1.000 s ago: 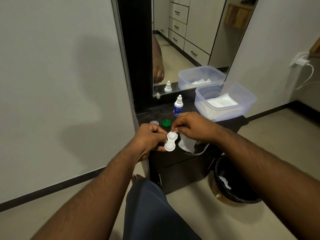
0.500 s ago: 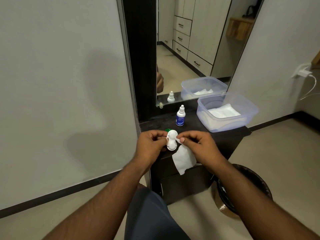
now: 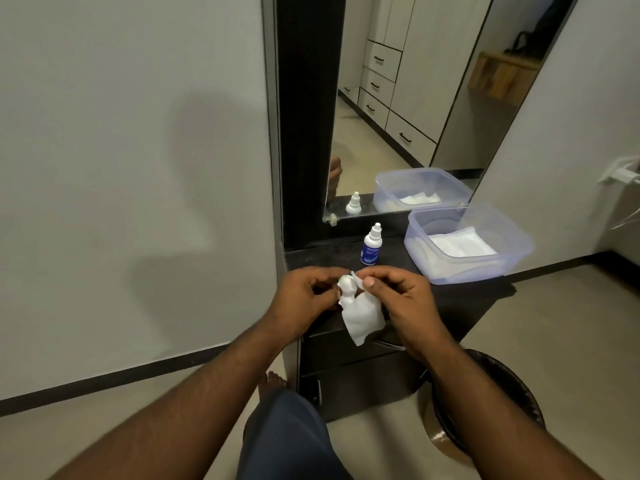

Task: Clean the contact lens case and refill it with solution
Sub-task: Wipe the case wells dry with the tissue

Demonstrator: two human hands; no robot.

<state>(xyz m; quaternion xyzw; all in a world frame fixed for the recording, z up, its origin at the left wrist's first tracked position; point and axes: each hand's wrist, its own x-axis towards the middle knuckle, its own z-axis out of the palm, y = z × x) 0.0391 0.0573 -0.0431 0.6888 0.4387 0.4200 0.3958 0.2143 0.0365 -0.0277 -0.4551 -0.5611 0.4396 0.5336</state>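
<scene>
Held above the front edge of the desk [image 3: 460, 299]: white lens case [image 3: 347, 293], gripped in curled left hand [image 3: 304, 299]. Pinched against its top by right hand [image 3: 401, 299]: white tissue [image 3: 363, 318], hanging below. Behind, upright on desk: solution bottle [image 3: 371, 244], beside a plastic tub [image 3: 467, 268].

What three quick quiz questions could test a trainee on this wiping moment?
1. True or false: the solution bottle stands upright on the dark cabinet top.
2. What does the right hand pinch? A tissue; B bottle; C lid.
3. Fill in: the left hand holds the white lens ____.

Key: 1 true. 2 A, the tissue hangs below its fingers. 3 case.
</scene>
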